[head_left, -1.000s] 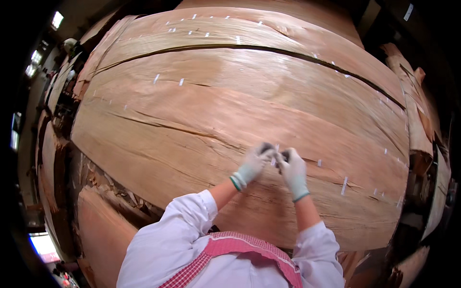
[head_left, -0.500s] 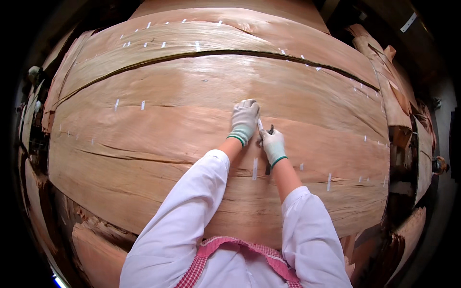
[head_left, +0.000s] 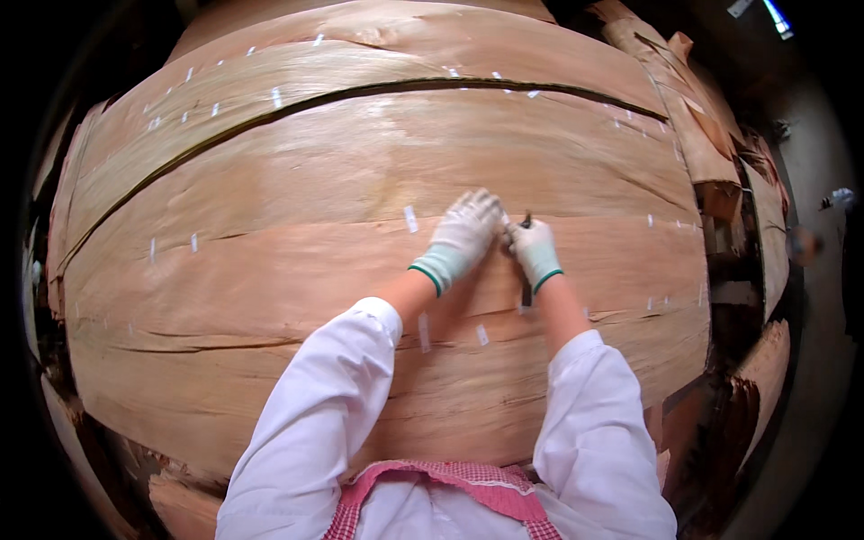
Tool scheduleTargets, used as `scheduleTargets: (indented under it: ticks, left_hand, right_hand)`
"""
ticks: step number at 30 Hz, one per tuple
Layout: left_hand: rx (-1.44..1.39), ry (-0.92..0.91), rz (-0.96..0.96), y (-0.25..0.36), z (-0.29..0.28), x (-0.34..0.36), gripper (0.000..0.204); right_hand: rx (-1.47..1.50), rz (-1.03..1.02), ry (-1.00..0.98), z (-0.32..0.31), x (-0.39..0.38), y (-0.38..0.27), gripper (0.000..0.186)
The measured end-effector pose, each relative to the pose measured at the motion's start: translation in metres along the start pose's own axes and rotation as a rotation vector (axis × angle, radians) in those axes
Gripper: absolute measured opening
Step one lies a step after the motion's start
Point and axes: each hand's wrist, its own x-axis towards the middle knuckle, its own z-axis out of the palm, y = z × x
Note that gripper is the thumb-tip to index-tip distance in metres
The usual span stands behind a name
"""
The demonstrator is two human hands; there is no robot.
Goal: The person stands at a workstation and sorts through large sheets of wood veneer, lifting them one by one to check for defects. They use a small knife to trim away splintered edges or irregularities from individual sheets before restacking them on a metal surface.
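Note:
A wide sheet of reddish-tan wood veneer (head_left: 225, 288) lies in front of me, with a seam running across its middle. My left hand (head_left: 463, 236), in a pale glove with a green cuff, rests on the veneer at the seam, fingers stretched forward. Close to its right, my right hand (head_left: 536, 250), gloved alike, is closed around a slim dark tool (head_left: 526, 292); its kind I cannot make out. A small whitish strip appears between the hands, blurred. Left of my left hand, a white tape strip (head_left: 410, 219) crosses the seam.
More tape strips (head_left: 425, 333) dot the veneer. A dark gap (head_left: 360, 90) curves across beyond the seam. Rolled and torn veneer pieces (head_left: 670, 99) stand at the right, others (head_left: 184, 504) at the lower left. A grey floor (head_left: 814, 153) shows at far right.
The view has shifted to the right. Both hands have moved right along the seam, and a tape strip now shows where my left hand was. My left fingers look more stretched out.

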Motion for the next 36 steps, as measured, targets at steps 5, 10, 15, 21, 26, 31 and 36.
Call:
scheduleTargets:
  ticks: [5, 10, 15, 21, 26, 31, 36]
  left_hand:
    - [0.005, -0.047, 0.055, 0.012, 0.023, 0.001, 0.044]
    - [-0.124, 0.007, -0.116, 0.036, -0.001, 0.004, 0.034]
    - [-0.265, 0.299, -0.394, 0.02, -0.084, -0.174, 0.035]
    - [0.003, 0.339, -0.662, -0.05, -0.158, -0.322, 0.031]
    - [-0.028, 0.383, -0.64, -0.05, -0.151, -0.319, 0.032]
    - [0.118, 0.28, -0.568, -0.056, -0.15, -0.331, 0.026]
    - [0.133, 0.327, -0.537, -0.053, -0.149, -0.323, 0.019]
  right_hand:
    - [-0.925, -0.56, 0.201, -0.017, 0.025, 0.007, 0.015]
    - [-0.388, -0.362, 0.035, -0.088, 0.001, -0.017, 0.023]
    - [-0.164, -0.095, -0.17, -0.025, -0.131, 0.004, 0.019]
    - [-0.188, -0.22, -0.455, 0.107, -0.231, -0.023, 0.026]
    - [-0.193, -0.288, -0.433, 0.227, -0.225, -0.036, 0.036]
    - [-0.706, -0.344, -0.26, 0.264, -0.231, -0.075, 0.036]
    - [-0.89, -0.471, -0.339, 0.176, -0.253, -0.031, 0.035]
